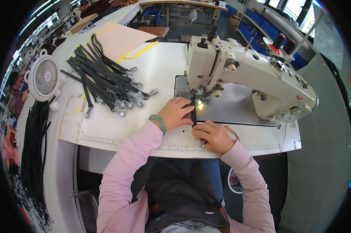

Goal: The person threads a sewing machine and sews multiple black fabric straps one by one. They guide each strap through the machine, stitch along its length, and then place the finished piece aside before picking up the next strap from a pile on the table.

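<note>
A black strap (193,112) lies on the bed of a white sewing machine (230,66), its far end under the needle area, where a small lamp glows. My left hand (175,113), with a green bangle at the wrist, rests flat with fingers stretched out to the strap's left edge. Closer to the table's front edge, my right hand (214,136) is closed around the strap's near end. A small shiny piece (202,143) shows under its fingers; its kind is unclear. A thin reddish-brown strip (233,133) shows beside that hand.
A pile of black straps (101,73) with plastic-wrapped metal ends lies left on the white table (156,70). Farther left are a white fan (47,73) and long black strips (33,143). A printed ruler (167,147) runs along the front edge. Thread spools (279,40) stand behind the machine.
</note>
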`<state>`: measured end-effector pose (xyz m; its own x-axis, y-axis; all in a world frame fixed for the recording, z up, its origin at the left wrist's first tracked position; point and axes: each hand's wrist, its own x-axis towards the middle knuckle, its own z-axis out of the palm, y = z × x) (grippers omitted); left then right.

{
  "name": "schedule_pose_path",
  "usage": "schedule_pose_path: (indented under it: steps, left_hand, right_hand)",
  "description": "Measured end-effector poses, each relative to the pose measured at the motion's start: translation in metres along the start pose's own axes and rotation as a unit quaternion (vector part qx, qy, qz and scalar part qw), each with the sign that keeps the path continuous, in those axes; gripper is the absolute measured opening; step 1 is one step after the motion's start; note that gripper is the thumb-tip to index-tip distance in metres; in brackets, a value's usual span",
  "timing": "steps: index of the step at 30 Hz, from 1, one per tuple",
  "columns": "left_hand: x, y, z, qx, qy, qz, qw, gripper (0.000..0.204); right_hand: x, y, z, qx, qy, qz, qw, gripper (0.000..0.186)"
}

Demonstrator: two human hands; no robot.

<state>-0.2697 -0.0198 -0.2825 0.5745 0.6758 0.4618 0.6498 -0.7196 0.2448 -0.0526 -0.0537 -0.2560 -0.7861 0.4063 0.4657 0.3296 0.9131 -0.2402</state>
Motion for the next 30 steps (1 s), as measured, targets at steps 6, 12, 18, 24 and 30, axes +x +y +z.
schedule_pose_path:
  steps: [6,12,18,24,30]
  left_hand:
    - [0.001,0.0,-0.001,-0.001,0.006,0.02,1.0,0.04]
    - [0.003,0.0,0.003,0.016,0.046,0.055,0.997,0.023]
    - [0.006,-0.005,0.004,0.014,0.052,0.058,0.997,0.014]
    - [0.013,-0.019,-0.001,-0.039,0.027,0.018,0.999,0.016]
    - [0.019,-0.024,0.004,-0.05,0.043,-0.014,0.998,0.014]
  right_hand:
    - [0.002,0.008,0.004,-0.004,0.022,0.039,0.999,0.019]
    - [0.009,0.024,0.003,-0.011,0.009,0.065,0.998,0.013]
    - [0.016,0.038,0.003,-0.023,0.019,0.068,0.997,0.021]
    - [0.005,0.024,-0.01,-0.052,0.06,0.099,0.992,0.019]
    - [-0.013,0.017,-0.03,-0.087,0.117,0.116,0.982,0.018]
